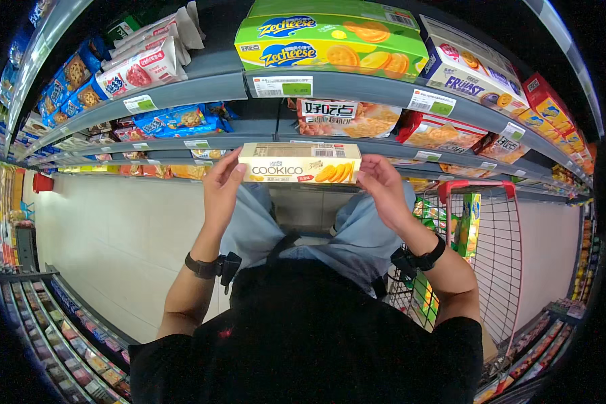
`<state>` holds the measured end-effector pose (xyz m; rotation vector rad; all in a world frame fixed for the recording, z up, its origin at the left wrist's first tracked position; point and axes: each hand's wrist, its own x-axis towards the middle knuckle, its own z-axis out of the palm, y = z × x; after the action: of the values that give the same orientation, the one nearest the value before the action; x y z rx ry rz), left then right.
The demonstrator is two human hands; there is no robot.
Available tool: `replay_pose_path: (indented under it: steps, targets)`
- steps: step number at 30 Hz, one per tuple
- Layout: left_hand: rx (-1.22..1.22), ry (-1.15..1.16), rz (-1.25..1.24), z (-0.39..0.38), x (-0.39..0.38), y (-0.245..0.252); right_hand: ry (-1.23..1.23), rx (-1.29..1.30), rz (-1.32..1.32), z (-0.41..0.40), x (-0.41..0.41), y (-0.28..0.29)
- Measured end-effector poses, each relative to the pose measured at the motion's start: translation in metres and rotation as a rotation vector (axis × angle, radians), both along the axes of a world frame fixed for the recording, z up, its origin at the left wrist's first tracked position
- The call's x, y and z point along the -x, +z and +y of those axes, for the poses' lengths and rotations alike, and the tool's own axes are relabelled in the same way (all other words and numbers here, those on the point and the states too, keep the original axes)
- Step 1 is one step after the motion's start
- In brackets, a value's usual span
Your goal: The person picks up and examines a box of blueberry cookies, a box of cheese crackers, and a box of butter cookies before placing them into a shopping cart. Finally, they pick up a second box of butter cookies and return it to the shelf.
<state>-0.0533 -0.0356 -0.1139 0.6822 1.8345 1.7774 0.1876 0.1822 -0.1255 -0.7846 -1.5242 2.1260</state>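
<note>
A cream-coloured Cookico biscuit box (283,164) is held level between both hands, its printed front facing up at me. My left hand (223,169) grips the left end, thumb on the front panel. Around the right end, the fingers and thumb of my right hand (381,182) are closed. Just beyond the box runs a shelf of snack packs, among them a bag of crisp biscuits (348,118) and blue cookie packets (182,120).
Green and yellow Zecheese boxes (328,48) and a Frujast box (474,76) stand on the upper shelf. A red-handled wire shopping cart (495,262) holding several packages is at my right. Pale floor tiles (116,227) lie to the left.
</note>
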Motion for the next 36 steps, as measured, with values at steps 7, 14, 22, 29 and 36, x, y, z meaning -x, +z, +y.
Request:
replay_pose_path:
  steps: [7,14,22,29,36]
  targets:
    - [-0.277,-0.005,-0.013,-0.001,-0.004,-0.01,-0.123,-0.302,0.367,-0.017,0.004,0.018]
    - [-0.416,-0.105,-0.207,0.003,-0.007,-0.009,-0.044,-0.913,0.263,-0.022,-0.012,0.036]
    - [-0.09,-0.221,-0.543,0.018,-0.026,-0.035,0.326,-1.009,0.405,-0.04,-0.014,0.051]
    - [-0.031,-0.248,-0.565,0.022,-0.03,-0.042,0.316,-1.027,0.391,-0.037,-0.016,0.052]
    - [-0.255,-0.15,-0.451,0.009,-0.005,-0.002,-0.086,-0.924,0.191,-0.005,-0.013,0.051]
